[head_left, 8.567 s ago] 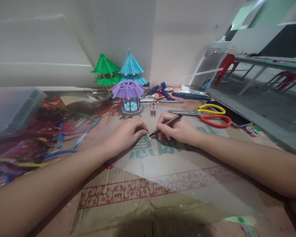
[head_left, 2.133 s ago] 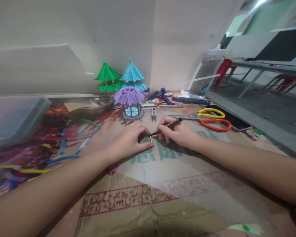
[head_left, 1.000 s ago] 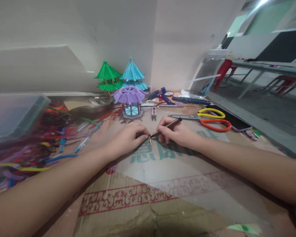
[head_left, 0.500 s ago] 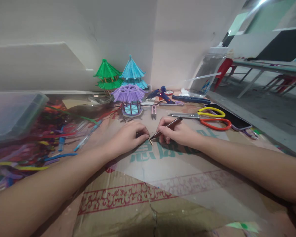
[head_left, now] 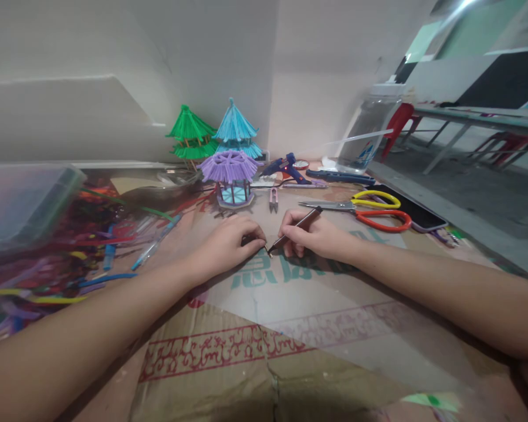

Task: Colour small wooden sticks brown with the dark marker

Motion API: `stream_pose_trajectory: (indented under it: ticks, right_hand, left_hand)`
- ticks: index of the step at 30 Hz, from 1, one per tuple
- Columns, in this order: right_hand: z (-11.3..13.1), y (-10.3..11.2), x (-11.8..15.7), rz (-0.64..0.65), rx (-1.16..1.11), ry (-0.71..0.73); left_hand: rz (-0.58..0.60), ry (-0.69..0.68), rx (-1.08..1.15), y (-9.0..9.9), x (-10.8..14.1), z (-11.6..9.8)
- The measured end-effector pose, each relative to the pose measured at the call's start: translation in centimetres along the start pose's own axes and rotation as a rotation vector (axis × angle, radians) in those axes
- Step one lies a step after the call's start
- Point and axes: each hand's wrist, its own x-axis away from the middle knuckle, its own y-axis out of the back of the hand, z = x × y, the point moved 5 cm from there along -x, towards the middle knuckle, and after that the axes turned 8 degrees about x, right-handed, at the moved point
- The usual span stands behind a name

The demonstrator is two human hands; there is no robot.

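My right hand point(head_left: 303, 234) grips a dark marker pen point(head_left: 307, 219), its tip slanting down to the left. That tip meets a short thin wooden stick point(head_left: 269, 253) lying low over the cardboard. Thumb and forefinger of my left hand point(head_left: 234, 241) pinch the stick's near-left end. Behind my hands stands a small purple pavilion point(head_left: 231, 170) with a flared roof. A blue pavilion point(head_left: 235, 124) and a green pavilion point(head_left: 191, 132) rise behind it. Small thread snips point(head_left: 273, 200) lie just beyond the pen.
Scissors point(head_left: 365, 205) with yellow and red handles lie right of centre, beside a phone point(head_left: 416, 211). Farther back are a glue gun point(head_left: 289, 168), a dark cutter point(head_left: 341, 176) and a clear bottle point(head_left: 372, 129). A plastic box point(head_left: 30, 199) and jumbled pipe cleaners point(head_left: 70, 258) fill the left.
The pen tip has shifted slightly downward along the stick, covering more of it. My left hand stays in place, still pinching the stick.
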Motion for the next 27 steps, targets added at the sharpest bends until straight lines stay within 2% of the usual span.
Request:
stream_pose_trajectory:
  ticks: [11,27]
  right_hand:
    - [0.24,0.32,0.09,-0.082,-0.01,-0.034]
    - [0.35,0.25,0.02,-0.065,0.006,-0.008]
  left_hand:
    - [-0.004,-0.018,-0.012,-0.04,0.06,-0.02]
    - [-0.008,0.003,-0.015,-0.05,0.05,-0.17]
